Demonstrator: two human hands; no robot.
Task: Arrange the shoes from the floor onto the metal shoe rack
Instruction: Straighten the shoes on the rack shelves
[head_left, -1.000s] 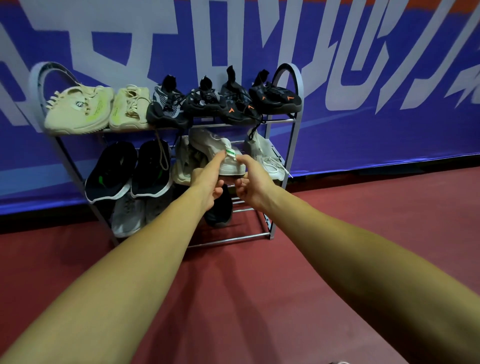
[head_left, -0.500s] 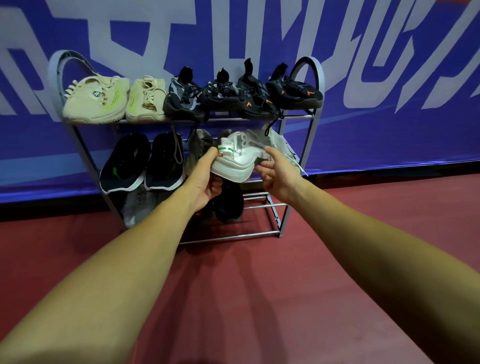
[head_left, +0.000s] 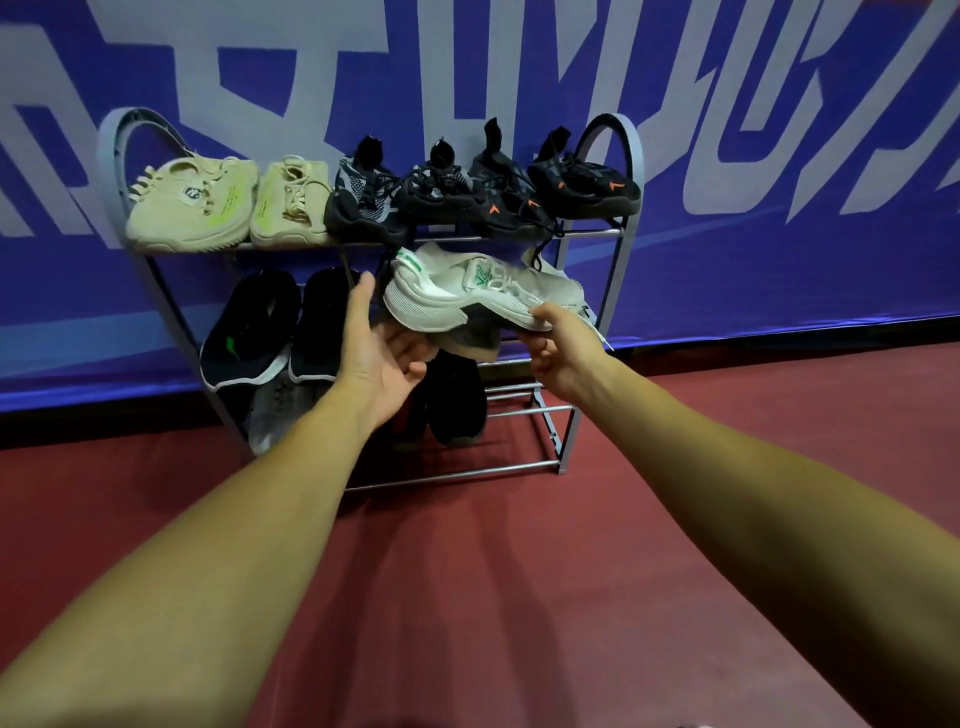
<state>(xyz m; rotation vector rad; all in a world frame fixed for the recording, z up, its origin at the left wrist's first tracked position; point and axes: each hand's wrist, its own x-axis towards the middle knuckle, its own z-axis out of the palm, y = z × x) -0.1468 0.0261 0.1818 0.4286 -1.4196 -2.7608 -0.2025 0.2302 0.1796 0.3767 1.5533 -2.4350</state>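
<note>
While the head camera looks down along both outstretched forearms, the metal shoe rack (head_left: 452, 475) stands on the red floor (head_left: 467, 597) against a blue banner (head_left: 779, 260). The white sneaker (head_left: 467, 296), marked with green, is at the right end of the rack's middle shelf, just under the top rail. It lies lengthwise along the shelf with its heel to the left and its toe to the right. The right hand (head_left: 563, 348) pinches the sneaker's toe end, its fingers curled under the sole. The left hand (head_left: 382, 353) is spread, palm up and thumb raised, just beside and below the heel. Whether it touches the sneaker cannot be told. A grey shoe (head_left: 470, 338) shows directly beneath the sneaker.

On the top shelf, two beige shoes (head_left: 192, 208) sit at the left end and four black shoes (head_left: 506, 202) fill the rest up to the right edge. Two dark slip-ons (head_left: 249, 332) with pale rims lean at the left end of the middle shelf. On the bottom shelf a pale grey sneaker (head_left: 280, 405) is at the left end, with black shoes (head_left: 452, 400) near the middle.
</note>
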